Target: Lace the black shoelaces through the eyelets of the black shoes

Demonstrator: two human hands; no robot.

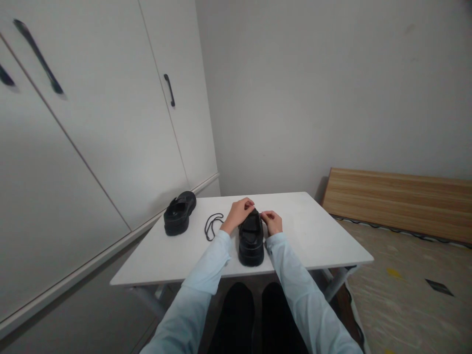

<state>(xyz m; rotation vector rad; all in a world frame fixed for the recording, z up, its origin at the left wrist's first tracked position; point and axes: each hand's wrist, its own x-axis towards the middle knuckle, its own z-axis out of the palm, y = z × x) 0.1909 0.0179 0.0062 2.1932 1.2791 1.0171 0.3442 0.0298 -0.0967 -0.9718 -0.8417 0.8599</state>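
A black shoe point(251, 248) stands on the white table point(313, 241) in front of me, its heel towards me. My left hand point(239, 213) reaches over its upper from the left, thumb and fingers pinched together near the lacing area. At the shoe's right side, my right hand point(272, 222) is closed in a pinch beside the upper. Whatever lies between the fingertips is too small and dark to make out. A loose black shoelace point(211, 228) lies looped on the table left of my left hand. The second black shoe point(177, 220) sits at the table's left edge.
White cupboard doors point(110, 123) with dark handles rise along the left, close to the table. A grey wall point(313, 98) stands behind. To the right, a wooden panel point(398, 201) leans near the wall above a beige covered surface point(398, 275).
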